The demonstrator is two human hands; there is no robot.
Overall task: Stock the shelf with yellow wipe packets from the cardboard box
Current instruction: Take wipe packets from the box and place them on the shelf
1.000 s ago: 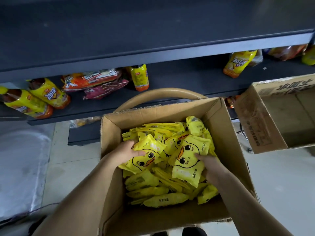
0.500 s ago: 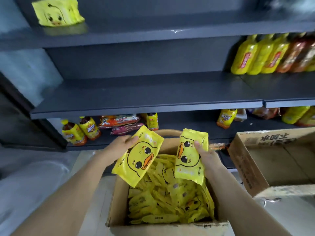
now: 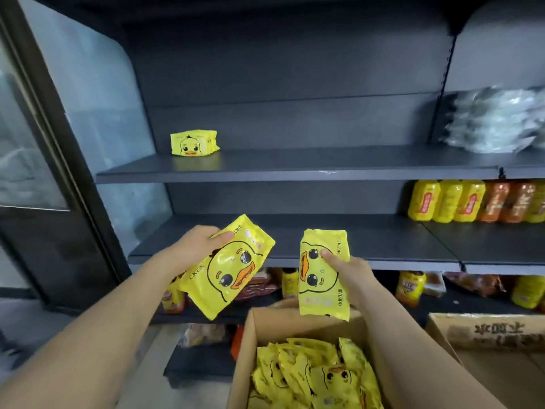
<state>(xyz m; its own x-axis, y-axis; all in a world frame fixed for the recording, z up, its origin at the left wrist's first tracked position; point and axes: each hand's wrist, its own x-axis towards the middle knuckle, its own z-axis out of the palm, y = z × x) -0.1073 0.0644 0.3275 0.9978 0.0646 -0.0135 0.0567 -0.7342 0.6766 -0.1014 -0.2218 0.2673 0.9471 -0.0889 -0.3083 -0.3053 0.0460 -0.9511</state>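
My left hand [image 3: 197, 246] gripped one tilted packet [image 3: 228, 268] by its far corner. My right hand [image 3: 349, 274] pinched a second, upright packet [image 3: 321, 278] along its right edge. That made two yellow wipe packets raised, apart, above the cardboard box [image 3: 265, 326] near me. I counted a third packet [image 3: 194, 143] alone, far left on the upper shelf [image 3: 324, 163]. The box held many more.

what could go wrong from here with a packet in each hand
The left hand grips its tilted packet by one end, left of the box, so a slip may drop it on the floor. With the right hand holding a second packet, shelving both together could knock the lone packet on the shelf.
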